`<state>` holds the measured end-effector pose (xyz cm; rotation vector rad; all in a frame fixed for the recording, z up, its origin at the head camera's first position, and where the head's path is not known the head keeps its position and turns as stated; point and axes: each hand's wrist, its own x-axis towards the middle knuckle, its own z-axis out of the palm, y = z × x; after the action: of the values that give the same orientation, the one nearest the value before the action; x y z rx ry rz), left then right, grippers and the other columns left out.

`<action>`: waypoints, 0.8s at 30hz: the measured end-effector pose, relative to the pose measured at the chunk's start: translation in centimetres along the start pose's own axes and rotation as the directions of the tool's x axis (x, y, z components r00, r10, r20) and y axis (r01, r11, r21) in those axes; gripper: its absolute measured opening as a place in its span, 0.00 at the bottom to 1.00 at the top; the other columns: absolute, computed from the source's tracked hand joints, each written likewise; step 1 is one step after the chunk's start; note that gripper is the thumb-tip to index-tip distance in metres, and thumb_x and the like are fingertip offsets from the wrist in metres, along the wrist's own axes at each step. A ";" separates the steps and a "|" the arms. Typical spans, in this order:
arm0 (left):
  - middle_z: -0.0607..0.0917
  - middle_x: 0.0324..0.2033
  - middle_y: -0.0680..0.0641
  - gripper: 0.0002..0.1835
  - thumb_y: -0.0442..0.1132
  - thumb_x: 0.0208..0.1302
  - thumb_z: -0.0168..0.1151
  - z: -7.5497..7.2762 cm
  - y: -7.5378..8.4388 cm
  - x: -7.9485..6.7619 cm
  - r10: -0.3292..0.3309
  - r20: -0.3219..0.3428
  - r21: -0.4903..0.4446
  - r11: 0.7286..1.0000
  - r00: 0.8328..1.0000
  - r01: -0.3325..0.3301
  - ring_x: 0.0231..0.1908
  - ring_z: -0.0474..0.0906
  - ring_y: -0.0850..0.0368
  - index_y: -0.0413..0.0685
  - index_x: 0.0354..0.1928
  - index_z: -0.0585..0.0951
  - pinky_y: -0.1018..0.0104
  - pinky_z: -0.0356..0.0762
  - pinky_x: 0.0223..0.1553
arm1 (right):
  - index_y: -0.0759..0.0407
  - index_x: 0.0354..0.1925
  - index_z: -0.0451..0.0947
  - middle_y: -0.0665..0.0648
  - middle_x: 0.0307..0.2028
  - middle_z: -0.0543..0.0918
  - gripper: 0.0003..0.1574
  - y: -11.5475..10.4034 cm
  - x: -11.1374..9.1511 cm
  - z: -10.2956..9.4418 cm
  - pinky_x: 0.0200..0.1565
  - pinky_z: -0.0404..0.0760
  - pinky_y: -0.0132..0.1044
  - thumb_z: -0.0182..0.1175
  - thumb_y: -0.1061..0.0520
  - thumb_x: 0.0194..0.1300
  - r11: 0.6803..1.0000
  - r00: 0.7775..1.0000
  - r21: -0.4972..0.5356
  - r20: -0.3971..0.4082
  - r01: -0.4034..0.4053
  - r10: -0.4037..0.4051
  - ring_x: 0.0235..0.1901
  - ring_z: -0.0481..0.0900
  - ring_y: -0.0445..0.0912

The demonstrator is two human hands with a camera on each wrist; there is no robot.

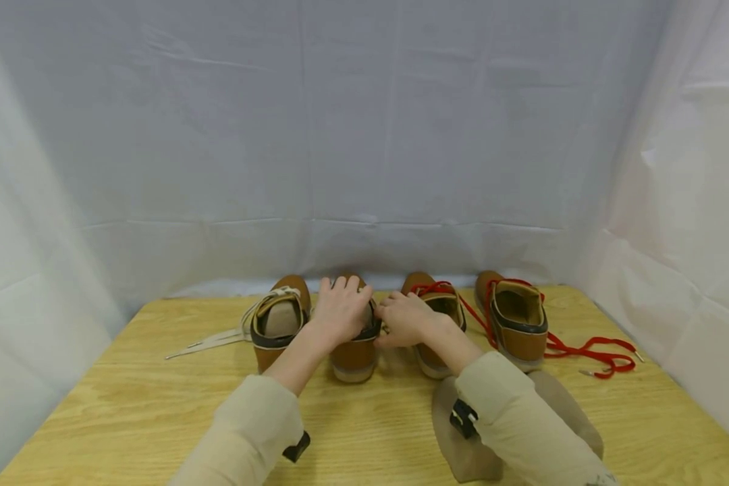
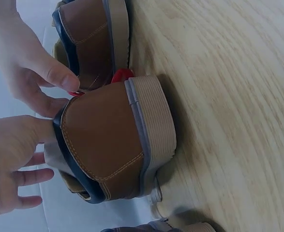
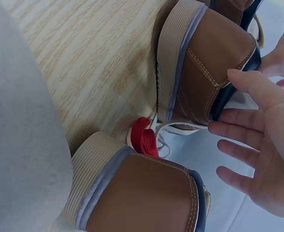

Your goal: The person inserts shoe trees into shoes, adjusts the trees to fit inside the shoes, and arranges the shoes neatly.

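A brown shoe [image 1: 354,354] with a dark collar stands heel toward me on the table. My left hand [image 1: 340,314] is over its opening; in the left wrist view the fingers are nearly straight and the thumb reaches inside the heel, against a grey insole [image 2: 57,157]. My right hand [image 1: 407,319] is at the shoe's right side. In the right wrist view the right hand's thumb and forefinger pinch the dark collar [image 3: 224,102], while the other fingers extend loosely. The front of this shoe is mostly hidden by my left hand.
To the left stands a shoe [image 1: 273,354] with white laces [image 1: 212,339] and an insole [image 1: 281,318]. Rightward are a shoe [image 1: 417,282] and another shoe [image 1: 519,341], both with red laces [image 1: 595,351]. Flat taupe insoles [image 1: 462,439] lie under my right forearm. A white curtain [image 1: 364,135] hangs behind.
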<state>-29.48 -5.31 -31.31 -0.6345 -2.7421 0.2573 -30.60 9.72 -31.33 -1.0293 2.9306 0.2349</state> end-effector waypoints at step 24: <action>0.76 0.46 0.45 0.19 0.46 0.57 0.66 0.1 0.3 0.1 -0.009 -0.035 0.017 1.000 0.999 0.009 0.46 0.73 0.46 0.56 0.51 0.77 0.45 0.65 0.47 | 0.53 0.50 0.77 0.52 0.49 0.77 0.28 -0.1 -0.2 -0.3 0.54 0.68 0.50 0.60 0.38 0.59 1.000 1.000 0.025 0.007 -0.003 0.003 0.55 0.68 0.51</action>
<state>-29.43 -4.98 -31.42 -0.6164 -2.7056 0.2651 -30.38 9.74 -31.00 -1.0185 2.9212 0.2014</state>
